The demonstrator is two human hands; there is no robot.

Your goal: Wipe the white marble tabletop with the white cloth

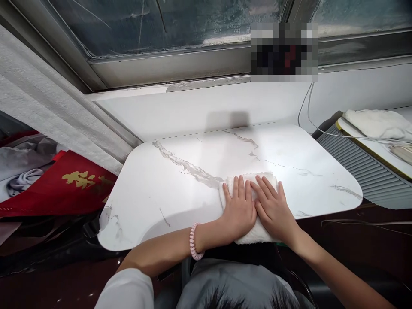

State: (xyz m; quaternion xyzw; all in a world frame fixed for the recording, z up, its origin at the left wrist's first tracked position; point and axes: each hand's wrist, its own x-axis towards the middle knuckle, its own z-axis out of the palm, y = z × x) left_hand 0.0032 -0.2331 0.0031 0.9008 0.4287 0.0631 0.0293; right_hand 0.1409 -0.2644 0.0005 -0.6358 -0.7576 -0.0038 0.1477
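A white cloth (254,237) lies folded flat at the near edge of the white marble-patterned table (186,201), its front edge reaching the table's rim. My left hand (240,210) rests flat on the cloth with fingers stretched forward. Beside it, my right hand (273,210) also presses flat on the cloth, fingers spread. The two hands touch or nearly touch at the thumbs. A pink coiled band (193,241) circles my left wrist. The part of the cloth beneath the palms is hidden.
Behind the table are a white wall ledge (154,111) and a window (180,25). A curtain (58,94) hangs at left, near a red cloth with gold characters (64,189). At right, a ribbed grey cabinet (357,171) carries another white cloth (376,122); a white cable (334,133) runs there.
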